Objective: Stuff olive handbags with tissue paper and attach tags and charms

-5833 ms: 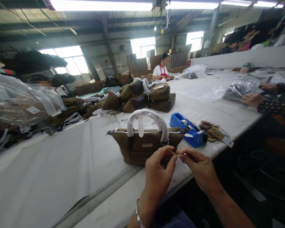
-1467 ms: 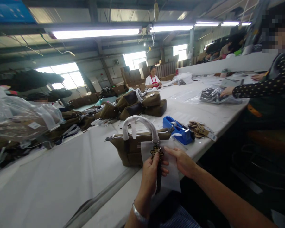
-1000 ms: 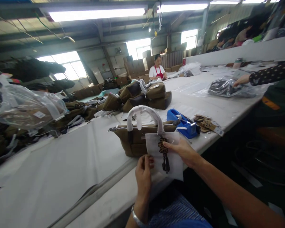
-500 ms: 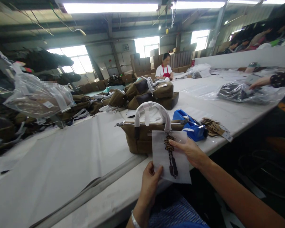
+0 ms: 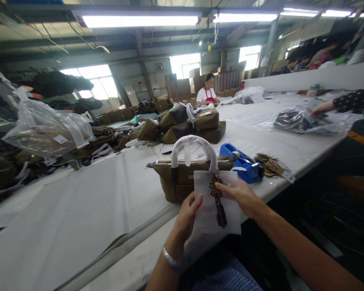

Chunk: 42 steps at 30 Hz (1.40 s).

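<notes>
A brown handbag (image 5: 166, 184) stands upright at the table's near edge, its two handles wrapped in white material. In front of its right side is a thin white sheet (image 5: 203, 220), with a leopard-print charm (image 5: 215, 189) with dark tassels lying against it. My right hand (image 5: 244, 196) pinches the charm and the sheet's right side, thumb on the charm. At the sheet's left edge my left hand (image 5: 188, 214) is closed, thumb on the front and fingers behind. The fingers behind the sheet are hidden.
Right of the bag sit a blue tape dispenser (image 5: 244, 165) and a pile of brown tags (image 5: 269, 165). More brown bags (image 5: 182, 123) are heaped behind. A co-worker's hand (image 5: 321, 108) touches a plastic-wrapped item at the right. Another person (image 5: 206, 95) stands at the back.
My left hand has moved up along the sheet's left edge. My right hand stays on the charm. The view has shifted slightly.
</notes>
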{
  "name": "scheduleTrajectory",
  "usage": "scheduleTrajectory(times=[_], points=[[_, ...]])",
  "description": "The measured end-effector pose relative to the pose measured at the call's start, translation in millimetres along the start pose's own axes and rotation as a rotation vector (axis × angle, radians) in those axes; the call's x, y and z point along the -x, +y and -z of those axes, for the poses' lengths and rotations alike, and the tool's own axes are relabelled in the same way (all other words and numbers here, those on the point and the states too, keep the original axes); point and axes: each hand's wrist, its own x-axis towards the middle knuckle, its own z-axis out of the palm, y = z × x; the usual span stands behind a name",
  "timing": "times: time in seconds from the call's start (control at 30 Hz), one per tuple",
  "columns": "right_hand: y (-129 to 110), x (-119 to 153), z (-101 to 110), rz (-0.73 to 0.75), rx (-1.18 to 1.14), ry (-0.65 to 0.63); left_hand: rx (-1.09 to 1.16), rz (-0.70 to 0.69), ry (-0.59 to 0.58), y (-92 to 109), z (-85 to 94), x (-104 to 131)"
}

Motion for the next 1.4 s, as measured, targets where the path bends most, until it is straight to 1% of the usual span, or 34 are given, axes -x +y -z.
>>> scheduleTrajectory(times=[0.07, 0.13, 0.23, 0.3, 0.37, 0.43, 0.53, 0.63, 0.7, 0.8, 0.9, 0.97, 1.03, 1.13, 1.27, 1.4], points=[[0.6, -1.0, 1.4, 0.025, 0.033, -0.013, -0.082, 0.038, -0.011, 7.2, -10.5, -15.6], [1.4, -2.6, 2.8, 0.061, 0.088, 0.003, -0.173, 0.043, 0.024, 9.0, -21.1, -25.0], [0.9, -3.3, 4.2, 0.107, 0.186, 0.038, -0.234, -0.006, 0.125, 4.4, -32.1, -28.9], [0.1, -1.2, 6.4, 0.114, 0.205, 0.020, -0.249, -0.029, 0.171, 0.6, -34.5, -27.8], [1.2, 3.3, 11.8, 0.074, 0.151, -0.025, -0.269, -0.040, 0.199, -1.1, -33.7, -26.1], [6.4, 9.8, 21.1, -0.015, 0.049, -0.063, -0.290, -0.047, 0.210, -0.4, -31.8, -25.3], [22.3, 21.4, 38.8, -0.144, -0.100, -0.065, -0.308, -0.059, 0.217, 2.1, -29.9, -25.4], [41.7, 32.6, 50.4, -0.198, -0.227, -0.067, -0.305, -0.055, 0.216, 1.8, -29.9, -25.7], [51.6, 38.3, 50.2, -0.196, -0.294, -0.057, -0.306, -0.048, 0.215, -0.1, -30.6, -25.6], [58.2, 41.8, 39.1, -0.181, -0.326, -0.023, -0.327, -0.052, 0.227, -3.1, -32.2, -25.4], [56.6, 38.4, 23.5, -0.146, -0.257, -0.032, -0.374, -0.062, 0.254, -4.4, -34.5, -25.0], [54.1, 33.9, 14.9, -0.082, -0.153, -0.025, -0.414, -0.071, 0.278, -4.9, -36.7, -24.2], [52.5, 29.3, 8.8, -0.018, -0.032, -0.007, -0.451, -0.092, 0.309, -5.5, -39.7, -22.7], [51.9, 25.1, 3.3, 0.039, 0.106, 0.019, -0.483, -0.131, 0.338, -6.3, -44.9, -19.0], [47.0, 25.1, 3.8, 0.088, 0.252, 0.008, -0.549, -0.205, 0.317, -4.3, -47.2, -15.3], [32.5, 23.1, 15.6, 0.124, 0.420, -0.095, -0.644, -0.264, 0.311, 2.5, -38.1, -15.7]])
